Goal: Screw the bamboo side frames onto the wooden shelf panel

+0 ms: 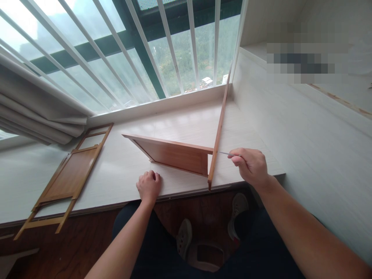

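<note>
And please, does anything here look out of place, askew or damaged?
Mainly the framed wooden panel at left: it lies slanted on the pale ledge, its lower end jutting past the front edge over the floor, so it might be knocked. A pixelated patch at upper right hides what is there. No spill or damage is evident.

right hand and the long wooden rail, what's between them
The head view shows a thin grey rod, pinched in the right hand, spanning the gap to the long wooden rail.
</note>
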The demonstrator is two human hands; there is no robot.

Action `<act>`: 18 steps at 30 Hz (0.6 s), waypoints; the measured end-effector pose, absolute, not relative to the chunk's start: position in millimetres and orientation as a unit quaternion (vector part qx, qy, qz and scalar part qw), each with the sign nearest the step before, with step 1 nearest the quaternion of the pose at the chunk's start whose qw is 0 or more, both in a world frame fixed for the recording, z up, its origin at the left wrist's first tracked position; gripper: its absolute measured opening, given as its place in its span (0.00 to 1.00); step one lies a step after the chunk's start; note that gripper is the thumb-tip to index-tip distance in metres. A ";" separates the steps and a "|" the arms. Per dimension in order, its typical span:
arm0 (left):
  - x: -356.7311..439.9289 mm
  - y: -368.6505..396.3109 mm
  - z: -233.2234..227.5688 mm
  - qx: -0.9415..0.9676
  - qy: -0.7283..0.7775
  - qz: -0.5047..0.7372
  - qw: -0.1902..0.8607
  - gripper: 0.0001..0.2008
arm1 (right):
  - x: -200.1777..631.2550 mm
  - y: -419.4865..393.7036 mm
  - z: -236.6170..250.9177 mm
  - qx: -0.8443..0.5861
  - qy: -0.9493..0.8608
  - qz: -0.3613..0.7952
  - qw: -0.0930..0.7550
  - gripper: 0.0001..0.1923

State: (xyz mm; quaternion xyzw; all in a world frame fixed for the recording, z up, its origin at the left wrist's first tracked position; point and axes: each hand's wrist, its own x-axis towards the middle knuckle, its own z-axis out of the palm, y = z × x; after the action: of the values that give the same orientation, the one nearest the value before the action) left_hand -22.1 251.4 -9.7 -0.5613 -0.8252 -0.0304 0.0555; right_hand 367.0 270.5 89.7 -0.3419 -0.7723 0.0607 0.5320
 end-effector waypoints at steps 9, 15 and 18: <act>-22.9 251.5 -10.8 -0.561 -0.825 -0.029 0.056 0.14 | 367.1 267.6 91.0 -0.358 -0.767 0.108 0.522 0.16; -23.2 251.4 -10.4 -0.562 -0.825 -0.030 0.056 0.14 | 363.9 265.3 92.3 -0.361 -0.752 0.139 0.534 0.19; -22.6 251.2 -9.8 -0.561 -0.826 -0.030 0.055 0.13 | 362.7 265.1 92.1 -0.363 -0.748 0.141 0.538 0.19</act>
State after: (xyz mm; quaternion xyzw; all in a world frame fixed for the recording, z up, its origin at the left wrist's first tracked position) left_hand -22.6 251.2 -9.8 -0.5607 -0.8256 -0.0302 0.0551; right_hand 362.7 265.1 92.1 -0.3628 -0.7478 0.1410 0.5378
